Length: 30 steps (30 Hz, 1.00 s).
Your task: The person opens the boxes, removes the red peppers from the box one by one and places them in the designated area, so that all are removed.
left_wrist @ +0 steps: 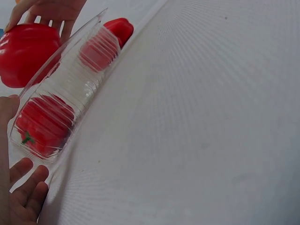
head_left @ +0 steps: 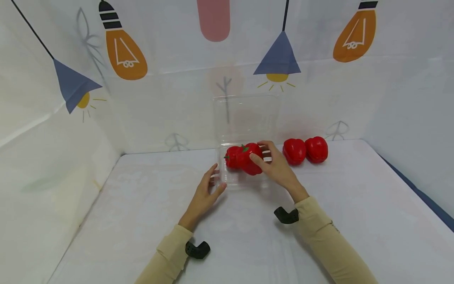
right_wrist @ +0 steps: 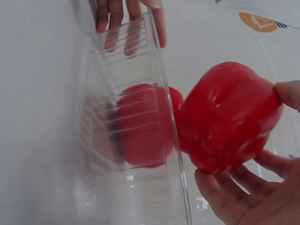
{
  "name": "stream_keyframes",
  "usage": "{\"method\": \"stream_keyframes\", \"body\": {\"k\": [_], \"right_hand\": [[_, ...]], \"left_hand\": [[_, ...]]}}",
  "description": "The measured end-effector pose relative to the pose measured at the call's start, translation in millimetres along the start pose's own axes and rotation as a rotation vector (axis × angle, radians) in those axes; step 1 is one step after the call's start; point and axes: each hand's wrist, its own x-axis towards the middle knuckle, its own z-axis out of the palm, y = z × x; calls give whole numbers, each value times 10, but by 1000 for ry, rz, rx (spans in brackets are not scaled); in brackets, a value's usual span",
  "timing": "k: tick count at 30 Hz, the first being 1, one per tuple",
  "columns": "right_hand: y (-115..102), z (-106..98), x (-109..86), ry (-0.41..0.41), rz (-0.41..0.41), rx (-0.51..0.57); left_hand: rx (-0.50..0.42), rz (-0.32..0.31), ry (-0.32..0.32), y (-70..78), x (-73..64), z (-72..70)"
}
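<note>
My right hand [head_left: 280, 169] holds a red bell pepper [head_left: 252, 161] between thumb and fingers, tilted above the clear plastic box [head_left: 232, 184]. In the right wrist view the held pepper is beside the box's rim, overlapping another red pepper [right_wrist: 140, 126] seen through the wall. That second pepper, with a green stem [left_wrist: 27, 138], lies in the left part of the box. My left hand [head_left: 202, 197] is at the box's left front corner, its fingers spread along the left side and its thumb near the front rim.
Two more red bell peppers [head_left: 294, 151] [head_left: 317, 149] stand side by side right of the box, near the table's back edge. The box's clear lid [head_left: 248, 118] stands raised against the patterned backdrop [head_left: 170, 106]. White cloth covers the table [head_left: 241, 236].
</note>
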Motion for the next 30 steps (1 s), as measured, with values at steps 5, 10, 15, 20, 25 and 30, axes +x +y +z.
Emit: {"method": "stream_keyframes", "body": {"k": [5, 10, 15, 20, 25, 30], "right_hand": [[3, -73, 0, -14, 13, -10], [12, -141, -6, -27, 21, -16], [35, -197, -4, -44, 40, -35], [46, -246, -7, -63, 61, -42], [52, -307, -9, -80, 69, -46], [69, -383, -28, -84, 72, -55]], "left_hand": [[11, -19, 6, 3, -1, -13], [13, -20, -4, -11, 2, -18], [15, -11, -3, -26, 6, -4], [7, -12, 11, -226, 68, 39], [22, -10, 34, -415, 112, 77], [31, -1, 44, -420, 94, 82]]}}
